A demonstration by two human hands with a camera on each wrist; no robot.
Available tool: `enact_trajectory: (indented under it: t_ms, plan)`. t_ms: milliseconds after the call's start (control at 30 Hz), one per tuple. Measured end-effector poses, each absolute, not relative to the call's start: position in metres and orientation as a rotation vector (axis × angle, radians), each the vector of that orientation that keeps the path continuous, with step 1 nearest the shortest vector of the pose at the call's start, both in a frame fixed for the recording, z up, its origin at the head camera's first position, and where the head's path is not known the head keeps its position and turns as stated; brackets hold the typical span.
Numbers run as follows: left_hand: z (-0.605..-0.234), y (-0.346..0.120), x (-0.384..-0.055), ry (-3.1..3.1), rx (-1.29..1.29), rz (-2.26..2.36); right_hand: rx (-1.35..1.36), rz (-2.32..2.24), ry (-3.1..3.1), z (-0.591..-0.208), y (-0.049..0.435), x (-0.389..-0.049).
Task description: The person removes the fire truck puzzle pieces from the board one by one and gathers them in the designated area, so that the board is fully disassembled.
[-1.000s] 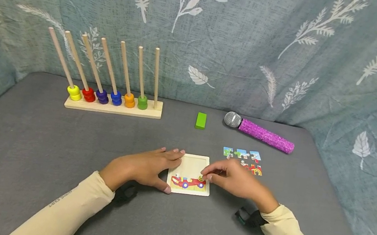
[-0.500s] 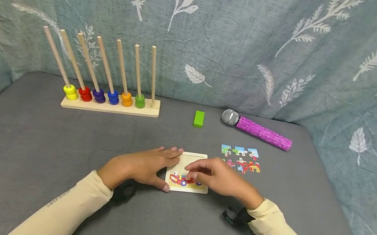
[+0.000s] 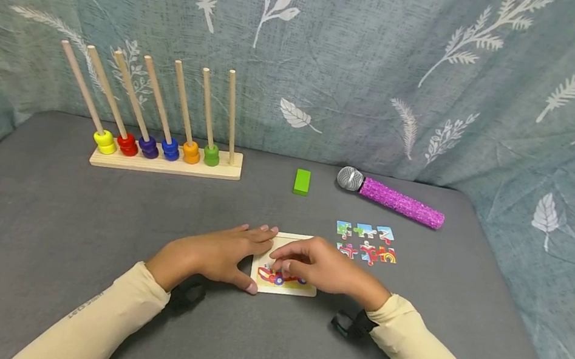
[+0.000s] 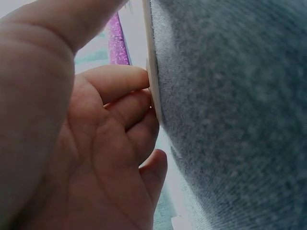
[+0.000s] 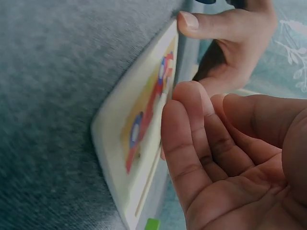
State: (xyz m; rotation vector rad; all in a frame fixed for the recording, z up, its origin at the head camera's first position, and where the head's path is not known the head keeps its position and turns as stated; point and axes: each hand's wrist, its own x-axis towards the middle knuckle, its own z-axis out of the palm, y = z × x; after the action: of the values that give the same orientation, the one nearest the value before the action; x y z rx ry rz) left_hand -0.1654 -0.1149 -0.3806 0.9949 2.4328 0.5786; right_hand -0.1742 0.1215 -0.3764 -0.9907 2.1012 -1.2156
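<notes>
A small pale wooden puzzle board lies on the grey table, with joined pieces showing a red car along its near side. My left hand rests along the board's left edge, thumb at the near corner, fingers toward the far one. In the left wrist view its fingertips touch the board's thin edge. My right hand is over the middle of the board, fingertips at the car picture and covering part of it. The right wrist view shows these fingers close over the board, nothing visible between them and the thumb.
Several loose puzzle pieces lie in two rows right of the board. Behind are a green block, a toy microphone with a glittery purple handle, and a wooden peg stand with coloured rings. A leaf-patterned curtain hangs beyond.
My right hand has moved left along the car picture, from its right end to the middle, uncovering more loose pieces. The left hand keeps its place on the board.
</notes>
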Motion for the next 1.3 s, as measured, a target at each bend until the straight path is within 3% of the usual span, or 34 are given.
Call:
enact_trajectory:
  t_ms: [1300]
  plan:
    - [-0.3808,-0.1171,-0.1682,2.402,0.976,0.643,-1.038,-1.226,2.106,-0.3821,0.1133,-0.1754]
